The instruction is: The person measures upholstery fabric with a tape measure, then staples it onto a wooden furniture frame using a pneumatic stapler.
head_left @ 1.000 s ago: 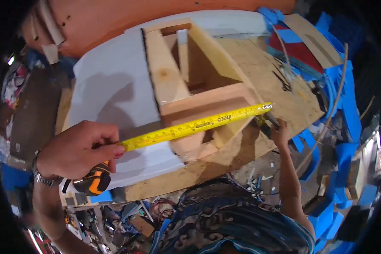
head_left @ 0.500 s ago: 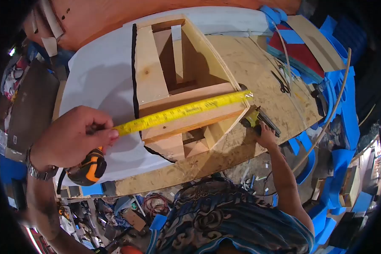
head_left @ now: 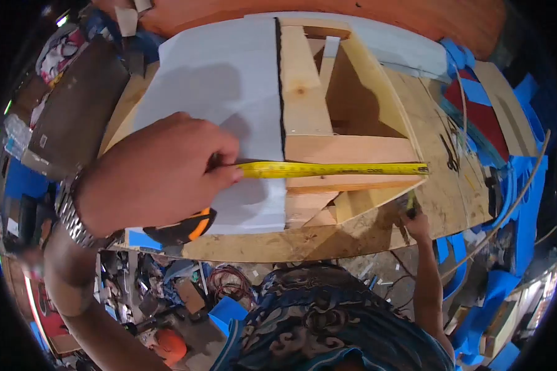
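My left hand, with a metal watch on its wrist, pinches the yellow blade of a tape measure. The tape's black-and-orange case is below that hand, partly hidden. The blade lies across a crosspiece of a wooden frame, its end at the frame's right edge. White sheeting with a dark ragged edge covers the left part of the piece. At the lower right, my right hand is closed around a dark tool with a yellowish part, possibly a staple gun, mostly hidden and blurred.
Scissors lie on the worn board tabletop. Beyond them are a red pad, cardboard and blue foam strips. A long thin rod slants at the right. Scraps and a coiled cord litter the floor.
The view has shifted, so the frame sits farther right in it. The tape blade has swung from slanting to nearly level across the crosspiece. My right hand and its tool are lower, close to the table edge.
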Demonstrator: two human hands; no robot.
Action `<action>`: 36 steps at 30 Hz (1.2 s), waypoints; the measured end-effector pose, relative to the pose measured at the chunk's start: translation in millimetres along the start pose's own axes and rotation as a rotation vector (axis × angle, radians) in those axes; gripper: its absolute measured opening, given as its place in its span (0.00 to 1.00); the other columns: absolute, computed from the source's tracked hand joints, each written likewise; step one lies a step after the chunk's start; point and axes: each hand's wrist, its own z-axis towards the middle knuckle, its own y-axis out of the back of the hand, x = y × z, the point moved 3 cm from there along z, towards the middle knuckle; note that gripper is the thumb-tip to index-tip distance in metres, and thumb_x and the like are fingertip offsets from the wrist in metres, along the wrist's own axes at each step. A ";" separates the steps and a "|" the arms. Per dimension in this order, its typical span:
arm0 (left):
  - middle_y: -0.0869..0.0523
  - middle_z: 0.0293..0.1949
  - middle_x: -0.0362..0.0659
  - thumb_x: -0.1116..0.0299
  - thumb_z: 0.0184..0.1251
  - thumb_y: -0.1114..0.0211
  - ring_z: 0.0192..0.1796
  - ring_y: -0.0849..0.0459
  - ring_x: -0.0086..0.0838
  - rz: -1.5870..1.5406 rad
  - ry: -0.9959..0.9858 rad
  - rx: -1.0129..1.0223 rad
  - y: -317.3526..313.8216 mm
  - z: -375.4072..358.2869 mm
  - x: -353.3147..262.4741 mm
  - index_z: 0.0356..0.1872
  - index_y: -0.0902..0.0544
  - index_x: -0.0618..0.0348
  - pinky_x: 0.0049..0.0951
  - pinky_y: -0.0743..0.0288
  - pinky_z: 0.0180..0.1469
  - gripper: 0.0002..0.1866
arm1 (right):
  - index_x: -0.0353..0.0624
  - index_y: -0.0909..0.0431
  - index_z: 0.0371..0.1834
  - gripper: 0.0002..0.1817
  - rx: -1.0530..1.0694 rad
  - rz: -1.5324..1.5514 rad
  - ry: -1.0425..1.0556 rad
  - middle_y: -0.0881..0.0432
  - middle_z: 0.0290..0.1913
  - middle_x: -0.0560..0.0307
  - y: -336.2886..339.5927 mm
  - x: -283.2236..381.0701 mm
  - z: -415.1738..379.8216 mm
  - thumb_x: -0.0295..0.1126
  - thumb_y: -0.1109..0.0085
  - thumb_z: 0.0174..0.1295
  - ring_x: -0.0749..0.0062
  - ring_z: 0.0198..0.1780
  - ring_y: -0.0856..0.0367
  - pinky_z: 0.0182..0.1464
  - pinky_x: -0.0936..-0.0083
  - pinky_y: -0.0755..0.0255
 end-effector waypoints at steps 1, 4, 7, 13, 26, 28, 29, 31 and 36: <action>0.23 0.20 0.50 0.65 0.59 0.38 0.24 0.25 0.41 0.029 -0.025 -0.037 -2.1 -2.0 2.4 0.25 0.24 0.64 0.36 0.33 0.31 0.12 | 0.38 0.42 0.64 0.43 0.005 0.151 -0.040 0.20 0.41 0.45 3.0 -7.9 -0.8 0.39 0.33 0.44 0.61 0.42 0.21 0.44 0.64 0.28; 0.22 0.22 0.49 0.64 0.60 0.38 0.25 0.24 0.40 0.082 -0.048 -0.069 -4.6 -3.5 5.3 0.26 0.23 0.63 0.36 0.32 0.33 0.12 | 0.36 0.33 0.55 0.31 -0.097 0.246 -0.058 0.20 0.33 0.51 34.6 1.3 -6.7 0.35 0.36 0.47 0.70 0.34 0.25 0.36 0.68 0.30; 0.20 0.25 0.47 0.63 0.60 0.38 0.25 0.24 0.40 0.064 0.011 -0.001 -2.8 -1.8 4.6 0.28 0.23 0.62 0.36 0.31 0.34 0.11 | 0.35 0.29 0.46 0.20 -0.265 0.377 -0.109 0.22 0.31 0.56 91.3 18.7 -26.1 0.30 0.39 0.51 0.72 0.31 0.28 0.34 0.70 0.31; 0.18 0.35 0.46 0.66 0.57 0.36 0.23 0.22 0.33 -0.182 -0.186 -0.201 12.9 -9.2 10.8 0.27 0.25 0.60 0.28 0.31 0.25 0.09 | 0.42 0.27 0.38 0.11 -0.242 0.719 -0.051 0.26 0.28 0.61 255.2 61.8 -66.6 0.35 0.43 0.55 0.78 0.24 0.29 0.25 0.80 0.35; 0.26 0.58 0.40 0.74 0.43 0.36 0.23 0.20 0.23 0.359 -0.557 -0.288 -35.9 -44.8 6.8 0.19 0.30 0.57 0.26 0.28 0.18 0.09 | 0.31 0.26 0.43 0.21 0.358 0.290 0.477 0.23 0.19 0.54 316.8 386.7 -90.0 0.35 0.39 0.49 0.74 0.17 0.25 0.20 0.77 0.33; 0.26 0.58 0.40 0.74 0.44 0.36 0.22 0.21 0.24 0.284 -0.568 -0.289 -34.7 -42.7 5.9 0.19 0.29 0.57 0.26 0.28 0.18 0.09 | 0.31 0.23 0.40 0.22 0.453 0.072 0.486 0.23 0.19 0.55 299.0 421.8 -96.0 0.38 0.36 0.47 0.74 0.17 0.25 0.20 0.77 0.32; 0.26 0.58 0.41 0.74 0.44 0.36 0.21 0.21 0.24 0.275 -0.563 -0.270 -33.8 -41.4 6.0 0.19 0.29 0.57 0.26 0.28 0.18 0.09 | 0.31 0.23 0.38 0.22 0.462 0.011 0.492 0.23 0.19 0.56 291.7 434.5 -99.3 0.39 0.35 0.47 0.75 0.17 0.25 0.20 0.78 0.32; 0.26 0.58 0.41 0.74 0.45 0.35 0.20 0.21 0.24 0.258 -0.551 -0.228 -31.8 -39.6 6.6 0.19 0.29 0.57 0.25 0.28 0.18 0.09 | 0.30 0.22 0.36 0.23 0.513 -0.051 0.483 0.22 0.20 0.56 283.5 449.5 -100.9 0.41 0.34 0.46 0.76 0.18 0.25 0.21 0.81 0.32; 0.26 0.58 0.42 0.73 0.46 0.35 0.21 0.21 0.25 0.236 -0.557 -0.238 -33.9 -38.9 8.2 0.19 0.29 0.57 0.25 0.28 0.18 0.09 | 0.29 0.22 0.37 0.24 0.604 -0.062 0.571 0.22 0.21 0.56 272.6 463.2 -96.9 0.41 0.33 0.46 0.78 0.18 0.25 0.20 0.83 0.33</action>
